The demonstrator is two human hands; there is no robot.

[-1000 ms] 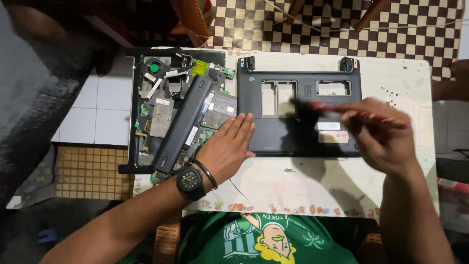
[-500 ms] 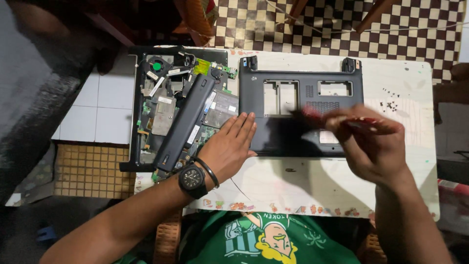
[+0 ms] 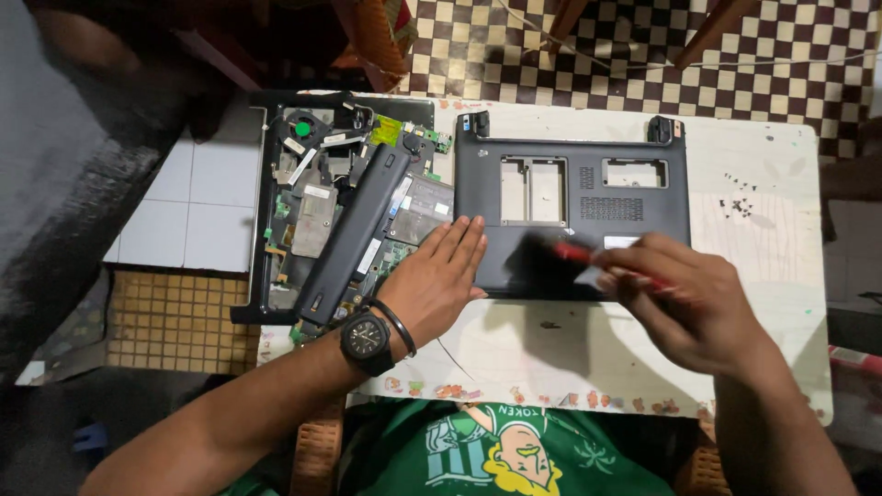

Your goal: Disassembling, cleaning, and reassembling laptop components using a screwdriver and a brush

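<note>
surface (image 3: 781, 184): white, small, coloured figures along near edge
on it, middle: dark laptop shell (image 3: 588, 184), flat
left edge: open laptop chassis (image 3: 312, 211), overhanging
far right: tiny screws (image 3: 738, 204), scattered

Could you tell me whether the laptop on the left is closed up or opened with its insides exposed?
Opened: the laptop chassis shows bare circuit boards and a fan, and its bottom cover lies apart beside it.

Matt dark plastic laptop shell (image 3: 574, 216)
</note>
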